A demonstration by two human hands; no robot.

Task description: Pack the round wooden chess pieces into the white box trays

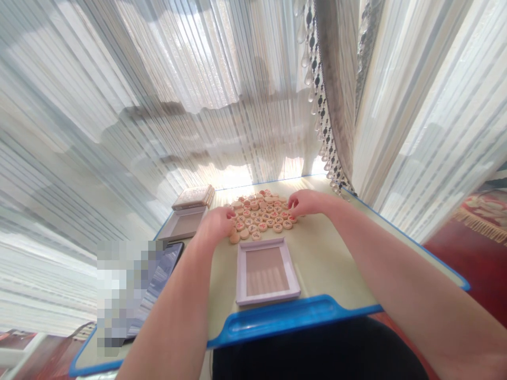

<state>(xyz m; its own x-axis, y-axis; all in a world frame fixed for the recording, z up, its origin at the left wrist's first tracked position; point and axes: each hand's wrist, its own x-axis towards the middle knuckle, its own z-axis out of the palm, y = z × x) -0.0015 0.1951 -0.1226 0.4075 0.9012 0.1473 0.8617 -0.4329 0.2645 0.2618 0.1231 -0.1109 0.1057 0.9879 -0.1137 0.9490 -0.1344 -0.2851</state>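
Note:
Round wooden Chinese chess pieces (262, 227) with red and black characters lie in a wide cluster on a pale table (328, 253). Some pieces at the back rest on top of others, and a few show blank faces. At the cluster's left edge is my left hand (217, 224), its fingers bent and closed on a piece mostly hidden by them. My right hand (308, 202) is at the right edge, thumb and fingers curled around a piece there. Nearer to me than the pieces sits a shallow open white box (241, 274) with a bare brown bottom.
Behind my left forearm stand another shallow box part (202, 212) and a patterned box (193, 196). A dark-edged tablet-like device (168, 269), partly blurred out, lies at the left. The table has a raised blue edge (281, 316). String curtains (190, 105) hang close behind.

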